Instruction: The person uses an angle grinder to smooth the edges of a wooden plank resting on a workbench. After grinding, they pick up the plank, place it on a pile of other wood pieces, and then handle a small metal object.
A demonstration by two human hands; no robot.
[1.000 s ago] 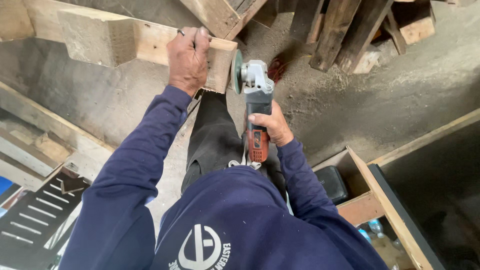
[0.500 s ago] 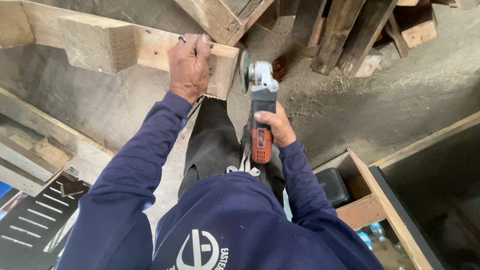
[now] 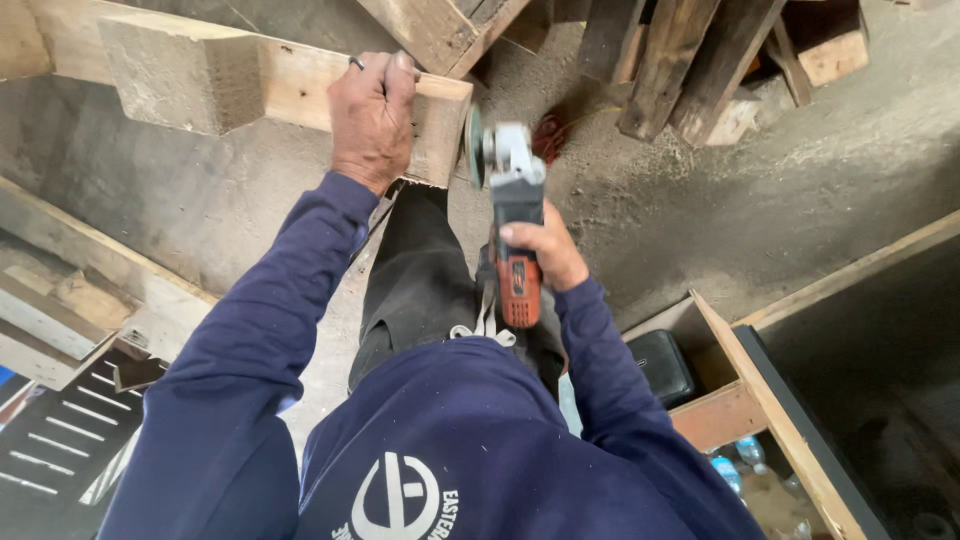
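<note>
Atop the plank [image 3: 300, 85], near its cut right end, your left hand [image 3: 372, 118] lies palm down. Fingers [image 3: 400, 75] are pressed together and curled over the plank's far edge, gripping it; a thin dark object shows at the knuckles, too small to identify.

Just right of the plank's end, your right hand [image 3: 545, 252] wraps the body of the grinder [image 3: 512, 215]. Fingers closed fully around the black-and-orange casing, thumb lying along its top. Fingertips are hidden beneath the tool.

Grinder disc [image 3: 473, 146] stands on edge, just beside the plank's end face; whether it is touching the wood cannot be told.

Below the plank: your dark trouser leg [image 3: 415, 280], and dusty floor [image 3: 700, 190] to its right. Beyond the plank, upper right, stacked timbers [image 3: 680, 60] lean together. Well right of and below the plank, a wooden box frame [image 3: 760, 400] holds a black case [image 3: 660, 365] and plastic bottles [image 3: 740, 465].
</note>
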